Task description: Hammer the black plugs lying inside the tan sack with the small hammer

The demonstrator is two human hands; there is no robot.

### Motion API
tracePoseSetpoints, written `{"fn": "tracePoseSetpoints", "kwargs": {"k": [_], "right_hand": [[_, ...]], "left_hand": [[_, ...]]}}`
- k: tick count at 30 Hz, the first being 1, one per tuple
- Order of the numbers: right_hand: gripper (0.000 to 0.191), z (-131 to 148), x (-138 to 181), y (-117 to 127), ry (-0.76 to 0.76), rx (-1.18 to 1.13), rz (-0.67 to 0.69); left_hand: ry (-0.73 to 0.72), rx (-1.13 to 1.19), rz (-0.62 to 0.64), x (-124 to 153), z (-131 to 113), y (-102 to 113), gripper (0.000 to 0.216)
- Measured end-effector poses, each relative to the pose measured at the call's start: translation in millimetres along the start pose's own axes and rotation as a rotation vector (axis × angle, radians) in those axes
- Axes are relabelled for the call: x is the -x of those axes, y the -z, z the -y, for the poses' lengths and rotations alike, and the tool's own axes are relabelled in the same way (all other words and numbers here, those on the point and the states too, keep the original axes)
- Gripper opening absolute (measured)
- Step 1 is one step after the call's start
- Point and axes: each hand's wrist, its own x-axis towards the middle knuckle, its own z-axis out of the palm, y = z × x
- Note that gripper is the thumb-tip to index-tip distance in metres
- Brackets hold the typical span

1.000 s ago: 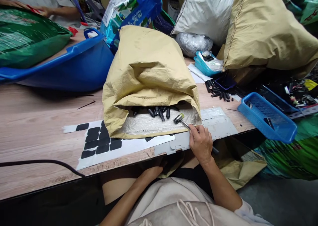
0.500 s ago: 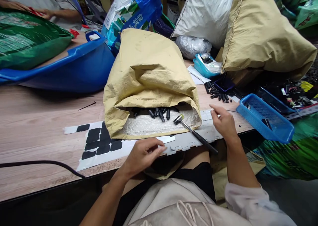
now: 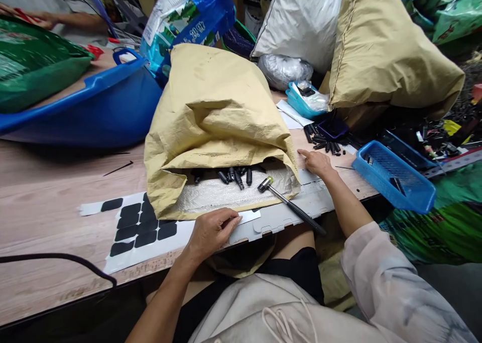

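A tan woven sack lies on the wooden table, its mouth toward me, with several small black cylindrical parts spilling at the opening. A small hammer lies on a grey sheet beside the mouth. My left hand rests at the table's near edge, fingers curled on the white sheet of black pads. My right hand lies on the table by the sack's right corner, fingers stretched forward, holding nothing.
A blue tub and green bag stand at the left, where another person's hands work. A blue basket hangs over the right edge. More sacks and loose black parts crowd the back right. A black cable crosses the near left.
My right hand let go of the hammer and moved up to the sack's right corner. My left hand came up from below the table onto the white sheet.
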Motion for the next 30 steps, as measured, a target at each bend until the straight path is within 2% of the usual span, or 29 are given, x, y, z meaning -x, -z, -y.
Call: {"fn": "tracePoseSetpoints", "kwargs": {"k": [10,20,30], "right_hand": [[0.056,-1.0,-9.4,4.6,-0.041,-0.027,0.002],[0.057,-3.6,-4.5,5.0,-0.058,-0.04,-0.003],[0.058,2.6,-5.2,1.7,-0.058,-0.059,-0.015]], "left_hand": [[-0.002,-0.007,-0.003,0.5,1.9,-0.5,0.023],[-0.079,-0.012,-0.054,0.2,2.3,-2.6,0.021],[-0.085,-0.031,-0.051,0.4,2.1,-1.7,0.021]]}}
